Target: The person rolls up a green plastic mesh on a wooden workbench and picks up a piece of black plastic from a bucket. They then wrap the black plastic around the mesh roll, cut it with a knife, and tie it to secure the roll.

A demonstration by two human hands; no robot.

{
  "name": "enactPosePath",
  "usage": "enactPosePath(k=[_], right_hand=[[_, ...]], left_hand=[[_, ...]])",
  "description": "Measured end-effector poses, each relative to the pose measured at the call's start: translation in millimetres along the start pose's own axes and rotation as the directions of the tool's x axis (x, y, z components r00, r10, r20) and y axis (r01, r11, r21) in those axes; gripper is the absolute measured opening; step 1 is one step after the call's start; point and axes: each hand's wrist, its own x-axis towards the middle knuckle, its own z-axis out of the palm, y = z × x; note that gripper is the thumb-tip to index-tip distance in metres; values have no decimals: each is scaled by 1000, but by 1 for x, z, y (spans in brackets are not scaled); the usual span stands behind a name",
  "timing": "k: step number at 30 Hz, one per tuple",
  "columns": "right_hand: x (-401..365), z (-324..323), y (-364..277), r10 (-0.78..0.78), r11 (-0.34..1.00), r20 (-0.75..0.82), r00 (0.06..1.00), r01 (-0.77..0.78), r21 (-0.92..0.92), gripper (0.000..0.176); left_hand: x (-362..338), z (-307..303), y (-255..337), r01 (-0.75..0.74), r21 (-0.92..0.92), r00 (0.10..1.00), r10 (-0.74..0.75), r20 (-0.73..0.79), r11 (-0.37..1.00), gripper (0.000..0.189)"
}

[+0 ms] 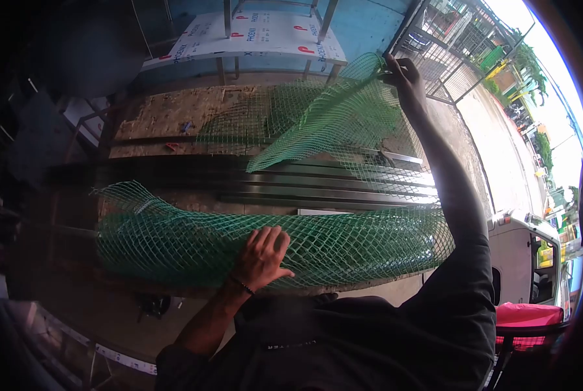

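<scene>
A rolled length of green plastic mesh [363, 244] lies across the near side of the workbench. My left hand [262, 257] rests on top of the roll, fingers forward and thumb out to the side. Farther off, a loose, folded piece of green mesh [320, 120] spreads over the bench, one corner raised. That raised corner is pinched in my right hand [402, 72], with the arm stretched far forward on the right.
Long dark metal bars [285, 186] run across the wooden bench top [154, 117] between the roll and the loose mesh. Behind stands a metal-legged table with a printed white sheet [265, 32]. A white vehicle [519, 260] and a pink item [529, 315] are at right.
</scene>
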Motion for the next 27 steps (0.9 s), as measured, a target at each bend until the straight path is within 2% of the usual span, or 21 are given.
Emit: enactPosePath(k=[1, 2, 4, 5, 6, 8, 9, 10, 12, 14, 16, 17, 18, 20, 21, 22, 24, 25, 27], right_hand=[[2, 3, 6, 40, 999, -22, 999, -39, 33, 71], [-2, 7, 9, 42, 999, -23, 999, -41, 31, 71], [-10, 15, 14, 219, 975, -119, 968, -213, 62, 67], [-9, 13, 17, 342, 928, -62, 938, -327, 179, 79], [-7, 8, 20, 344, 928, -63, 937, -329, 177, 79], [-1, -1, 23, 251, 951, 106, 962, -266, 157, 71], [-1, 1, -5, 194, 981, 52, 980, -195, 2, 62], [20, -15, 8, 134, 991, 106, 985, -132, -30, 57], [52, -51, -2, 179, 961, 220, 959, -122, -248, 56], [83, -98, -5, 172, 984, 330, 928, -175, -21, 62], [106, -130, -15, 17, 995, 398, 917, 23, -96, 78], [110, -141, -26, -95, 981, 482, 871, 163, -101, 78], [114, -144, -43, -175, 916, 501, 848, 327, -232, 76], [105, -147, -72, -242, 883, 500, 831, 402, -240, 74], [75, -121, -103, -334, 867, 326, 884, 424, -263, 66], [76, -128, -113, -331, 867, 320, 888, 420, -268, 66], [83, -139, -127, -337, 742, 514, 788, 559, -371, 82], [84, -145, -137, -300, 802, 497, 814, 498, -331, 80], [97, -162, -151, -358, 770, 466, 810, 538, -343, 83]], left_hand=[[0, 1, 0, -2, 2, 1000, 2, -3, 1000, 102], [-1, 2, 0, -5, 5, 1000, 5, -5, 1000, 102], [-1, 0, 0, -7, -2, 1000, 7, -3, 1000, 102], [0, -1, 0, -7, -7, 1000, 7, -3, 1000, 102], [0, -2, 0, -9, -10, 1000, 9, -3, 1000, 102], [1, -6, 1, -8, -22, 1000, 8, -10, 1000, 94], [2, -6, 1, -8, -23, 1000, 8, -9, 1000, 94], [3, -7, 1, -7, -23, 1000, 7, -12, 1000, 94], [1, -6, 1, -9, -29, 1000, 9, -11, 1000, 94], [1, -4, 0, -9, -37, 1000, 8, -24, 999, 93], [2, -5, 0, -8, -39, 1000, 7, -23, 999, 93], [1, -4, 0, -3, -40, 1000, 2, -19, 999, 93], [0, -4, 1, -3, -44, 1000, 2, -19, 999, 93], [0, -3, 1, -3, -34, 999, 2, -34, 999, 93], [1, -3, 1, -13, -35, 999, 12, -35, 999, 93], [1, -2, 0, -6, -46, 999, 5, -31, 999, 93], [0, -1, 0, 0, -56, 1000, -1, -26, 998, 93], [0, 0, 0, 3, -56, 1000, -5, -31, 998, 93], [-1, 1, 0, 9, -59, 999, -11, -33, 998, 93]])
